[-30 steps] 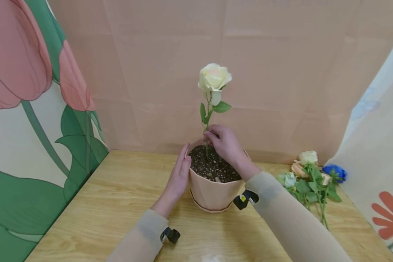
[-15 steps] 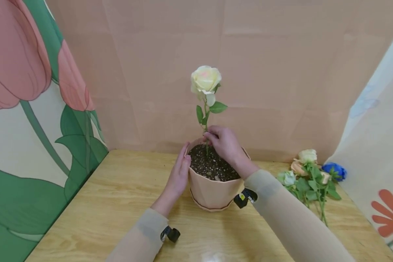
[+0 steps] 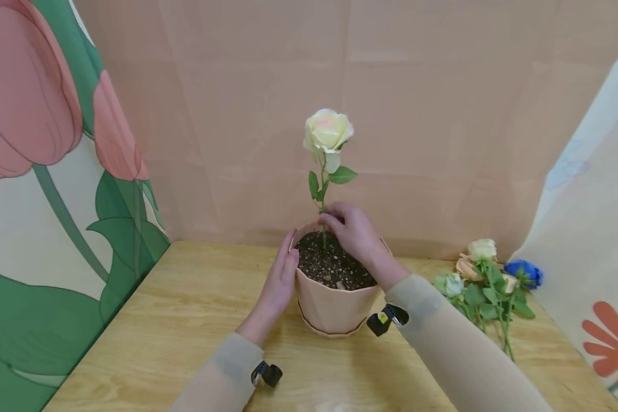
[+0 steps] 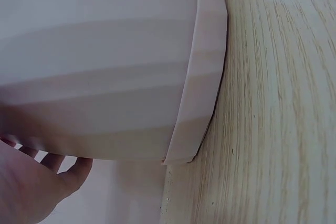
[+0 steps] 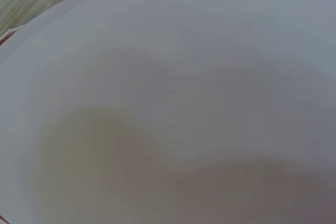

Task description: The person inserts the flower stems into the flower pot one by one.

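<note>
With the flat left hand (image 3: 280,274) pressed against the faceted pink plastic pot (image 3: 332,306) and the right hand (image 3: 355,232) pinching the cream rose's stem (image 3: 323,229) over its soil, a loosened pinch might tip the flower sideways.

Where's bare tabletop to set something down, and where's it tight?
Free: wooden table from the tulip-print panel to the left hand, and the near strip before the faceted pink pot. Crowded: the pot, with the right hand at the cream rose's stem, and the loose artificial flowers at right.
</note>
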Demonstrator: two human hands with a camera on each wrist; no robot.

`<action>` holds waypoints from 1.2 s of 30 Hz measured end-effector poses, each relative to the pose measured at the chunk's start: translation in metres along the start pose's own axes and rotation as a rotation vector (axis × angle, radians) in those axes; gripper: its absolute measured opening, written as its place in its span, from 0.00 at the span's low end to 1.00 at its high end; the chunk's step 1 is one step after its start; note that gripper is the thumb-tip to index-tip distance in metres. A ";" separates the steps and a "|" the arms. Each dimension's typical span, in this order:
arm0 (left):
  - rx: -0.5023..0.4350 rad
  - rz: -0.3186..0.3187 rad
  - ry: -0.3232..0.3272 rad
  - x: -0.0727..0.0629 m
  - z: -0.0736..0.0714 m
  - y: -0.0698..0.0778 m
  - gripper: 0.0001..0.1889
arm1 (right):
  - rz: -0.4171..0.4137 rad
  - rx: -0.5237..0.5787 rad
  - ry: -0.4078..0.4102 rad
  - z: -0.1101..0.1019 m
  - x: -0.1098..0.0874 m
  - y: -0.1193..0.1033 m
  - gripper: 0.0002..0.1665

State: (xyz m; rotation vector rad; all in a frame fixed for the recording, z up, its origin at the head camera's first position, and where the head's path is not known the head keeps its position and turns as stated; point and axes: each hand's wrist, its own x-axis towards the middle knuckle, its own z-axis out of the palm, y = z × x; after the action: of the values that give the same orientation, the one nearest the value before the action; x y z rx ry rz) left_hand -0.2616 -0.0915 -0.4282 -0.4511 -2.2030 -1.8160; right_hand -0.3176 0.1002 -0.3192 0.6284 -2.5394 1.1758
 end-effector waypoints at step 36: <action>-0.032 -0.016 -0.005 -0.001 0.001 -0.001 0.30 | 0.029 0.035 0.031 -0.033 -0.015 -0.008 0.19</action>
State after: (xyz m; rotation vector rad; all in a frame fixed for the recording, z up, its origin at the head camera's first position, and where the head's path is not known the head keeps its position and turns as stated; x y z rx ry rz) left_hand -0.2612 -0.0906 -0.4300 -0.4469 -2.1897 -1.8627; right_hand -0.2991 0.1254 -0.2993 0.5789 -2.5149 1.2319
